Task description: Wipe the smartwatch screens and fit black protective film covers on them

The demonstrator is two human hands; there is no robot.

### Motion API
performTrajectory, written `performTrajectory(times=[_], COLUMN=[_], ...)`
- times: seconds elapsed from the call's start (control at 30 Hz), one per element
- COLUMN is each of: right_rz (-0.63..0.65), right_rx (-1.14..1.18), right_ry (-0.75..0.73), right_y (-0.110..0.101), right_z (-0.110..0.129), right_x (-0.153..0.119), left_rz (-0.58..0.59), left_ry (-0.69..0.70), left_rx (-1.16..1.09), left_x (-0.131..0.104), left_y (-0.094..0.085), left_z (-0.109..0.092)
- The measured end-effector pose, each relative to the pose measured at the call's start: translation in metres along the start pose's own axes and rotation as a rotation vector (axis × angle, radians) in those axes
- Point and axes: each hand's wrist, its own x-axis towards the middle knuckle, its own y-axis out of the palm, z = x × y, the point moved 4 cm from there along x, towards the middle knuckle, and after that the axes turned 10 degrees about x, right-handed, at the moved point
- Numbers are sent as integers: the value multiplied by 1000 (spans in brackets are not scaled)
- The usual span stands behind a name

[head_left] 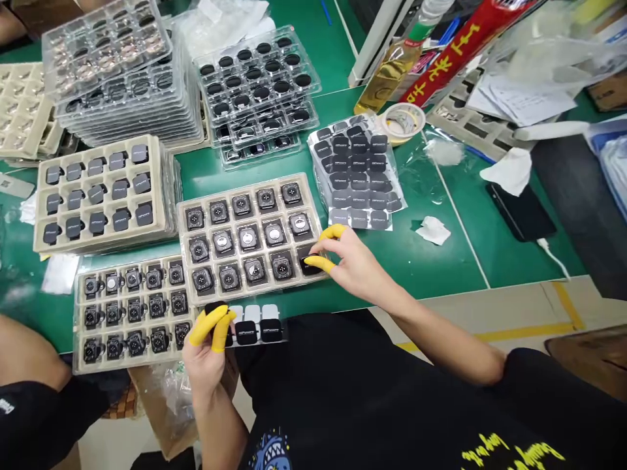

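My left hand (208,346), in yellow finger cots, pinches the left end of a sticker sheet (259,329) with black, printed square stickers and bare white backing spots. My right hand (355,264), also in yellow cots, has thumb and forefinger closed on a black watch case (308,266) in the lower right compartment of a beige tray (186,251). The tray's other compartments hold watch cases with their backs up, some with white round patches. The fingers partly cover the held watch. A second tray of watches (76,326) lies at the left, close by my left hand.
Beyond are a stack of beige trays (169,196), clear trays of black ovals (313,85) and more sticker sheets (360,176). A tape roll (416,121), a bottle (386,72) and a phone (522,215) lie right. Another person's arm (29,356) is at the left edge.
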Motion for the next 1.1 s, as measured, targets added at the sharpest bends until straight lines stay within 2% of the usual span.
performTrajectory(times=[0.1,0.2,0.27,0.33,0.43,0.53,0.67,0.8,0.97,1.1], right_rz=[-106,-158,-111,-4,111,136,116,95,87,64], right_rx=[-131,-208,-282,-380,-497,-511,-456,-410,-347,-207], right_ry=[-56,-149,-209,-236,-229,-231,-236,-218,-140,-59], right_y=[3,-6,-11,-11,-10,-9,-8,-5,-2,-5], right_z=[-5,-5,-1,4,13,19,18,20,20,18], right_x=[3,23,43,60,73,70,59,54,56,50], left_rz=[-24,-51,-64,-60,8,67,66,120,172,170], left_ry=[6,7,10,8,1,-4,-25,3,145,280], left_rx=[51,85,122,162,198,204,207,207,216,292], left_x=[5,9,10,12,12,10,8,10,10,4], left_y=[-12,-11,-7,-2,4,7,8,13,22,34], left_z=[-1,-3,-4,-4,-2,2,6,1,-12,-24])
